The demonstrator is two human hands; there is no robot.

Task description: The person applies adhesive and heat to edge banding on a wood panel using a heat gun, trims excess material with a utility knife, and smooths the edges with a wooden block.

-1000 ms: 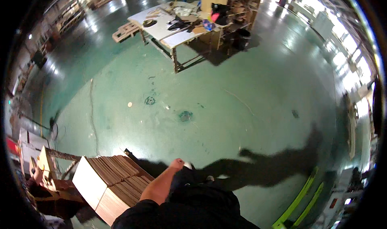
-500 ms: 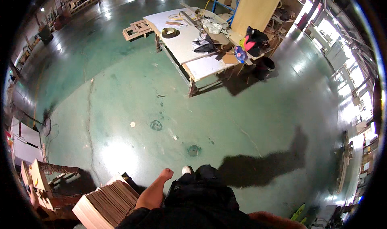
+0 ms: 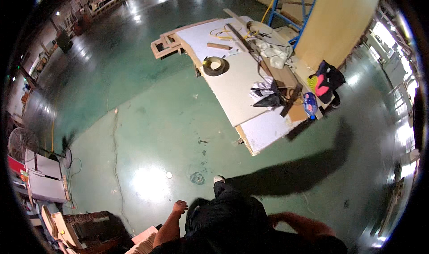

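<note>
"Worktable (image 3: 234,95) ahead of us, far and to the right; what do our hands have hold of?"

"Nothing that we can see. Our left hand (image 3: 180,206) hangs at near left with its fingers curled partway in; nothing shows in them, but how far they close we cannot tell."

"And our right hand (image 3: 278,218)?"

"Near and to the right, close beside our body. Its fingers are too dark and blurred, so we cannot tell whether they are open or holding anything."

"Where are the goods nearest us?"

"The stack of brown sheets (image 3: 144,245) lies at near left, beside our left forearm and partly cut off by the lower edge. Our left hand is apart from it."

"How far along are we, then?"

"We judge that no handling is under way: no sheet shows in our fingers, and neither hand reaches the worktable. A dark tape roll (image 3: 207,68), a white plastic bag (image 3: 275,56) and a short wooden strip (image 3: 219,46) lie loose on it."

"So what is done, and what is left?"

"We see sheets left in the stack, but cannot count them or say which are finished."
</note>
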